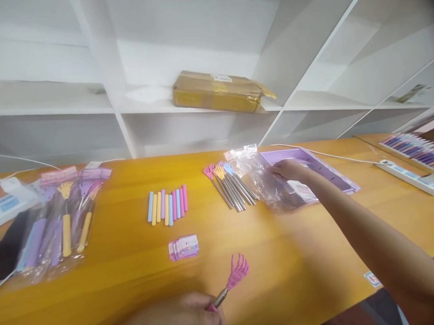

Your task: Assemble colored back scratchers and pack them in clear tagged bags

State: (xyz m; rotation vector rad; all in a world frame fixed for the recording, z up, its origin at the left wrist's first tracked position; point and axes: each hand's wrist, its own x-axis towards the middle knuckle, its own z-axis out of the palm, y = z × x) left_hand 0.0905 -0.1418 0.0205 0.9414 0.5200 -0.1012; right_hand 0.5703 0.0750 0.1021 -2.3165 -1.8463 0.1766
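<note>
At the bottom centre, my left hand (pixel 198 316) is closed round a pink hand-shaped back scratcher (pixel 238 272), its metal neck and pink head pointing up and right. My right hand (pixel 287 170) reaches to the clear plastic bags (pixel 255 173) at the front left of a purple tray (pixel 332 172); its fingers pinch the bags' edge. Left of the bags lie several metal scratcher rods (pixel 236 190) with pink, yellow, purple and blue hand heads. Coloured handle tubes (pixel 165 208) sit in a row at the centre, and a small stack of printed cards (pixel 184 247) lies below them.
Bagged back scratchers (pixel 61 227) are piled at the left, by a power strip (pixel 10 205). Another power strip (pixel 412 175) and a box of pens (pixel 418 151) stand at the right. A taped parcel (pixel 217 91) rests on the white shelf behind the table.
</note>
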